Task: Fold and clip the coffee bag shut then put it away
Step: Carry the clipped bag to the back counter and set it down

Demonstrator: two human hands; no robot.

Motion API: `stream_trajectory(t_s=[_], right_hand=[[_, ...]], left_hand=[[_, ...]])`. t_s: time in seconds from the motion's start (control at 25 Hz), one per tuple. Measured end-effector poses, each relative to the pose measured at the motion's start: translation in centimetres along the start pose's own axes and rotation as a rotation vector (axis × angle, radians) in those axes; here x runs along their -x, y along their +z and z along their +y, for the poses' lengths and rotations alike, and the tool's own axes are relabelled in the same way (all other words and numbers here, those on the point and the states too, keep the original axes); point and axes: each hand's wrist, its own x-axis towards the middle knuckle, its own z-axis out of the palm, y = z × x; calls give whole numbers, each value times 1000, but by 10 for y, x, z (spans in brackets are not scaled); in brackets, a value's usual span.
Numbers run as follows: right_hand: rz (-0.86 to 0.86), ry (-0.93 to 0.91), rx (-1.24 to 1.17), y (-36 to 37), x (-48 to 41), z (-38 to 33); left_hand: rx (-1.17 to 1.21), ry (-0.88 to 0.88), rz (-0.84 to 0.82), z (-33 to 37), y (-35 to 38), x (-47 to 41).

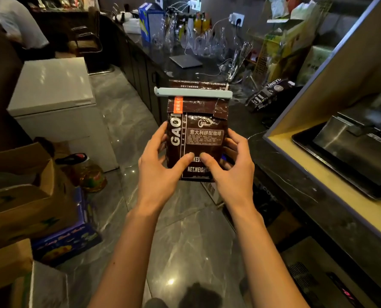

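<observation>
A dark brown coffee bag (196, 143), top folded under a pale blue clip (192, 93), is gripped upright by left hand (160, 172) and right hand (231, 172) above the grey marble floor (185, 241), beside a dark cluttered counter (280, 156).

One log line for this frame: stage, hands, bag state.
stage: clipped, not put away | hands: left hand and right hand hold coffee bag upright | pale blue clip across folded top

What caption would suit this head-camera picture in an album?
Both hands, left hand and right hand, hold a brown coffee bag upright, its folded top clipped shut.
</observation>
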Motion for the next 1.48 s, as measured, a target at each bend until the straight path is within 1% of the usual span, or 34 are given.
stream_trajectory(t_s=[0.16, 0.28, 0.4, 0.52, 0.6, 0.72, 1.0, 1.12, 1.28, 1.48], right_hand=[[43, 24, 4, 23, -66, 31], [96, 29, 47, 54, -120, 52], [133, 43, 98, 88, -175, 58], [210, 60, 141, 117, -228, 65], [237, 94, 121, 132, -253, 76], [320, 153, 138, 138, -283, 97], [461, 199, 131, 111, -372, 160], [525, 213, 83, 80, -417, 193], [620, 253, 77, 38, -468, 228], [726, 346, 101, -2, -504, 265]], left_hand=[[33, 4, -53, -35, 21, -73], [67, 18, -84, -70, 29, -137], [81, 16, -154, -97, 26, -209], [115, 28, -232, -121, 27, -280], [157, 24, -287, -138, 34, -313], [177, -14, -370, -157, 55, -350], [222, -32, -523, -189, 148, -434], [231, -41, -597, -197, 205, -470], [239, -47, -706, -202, 280, -514], [259, -102, -852, -215, 357, -544]])
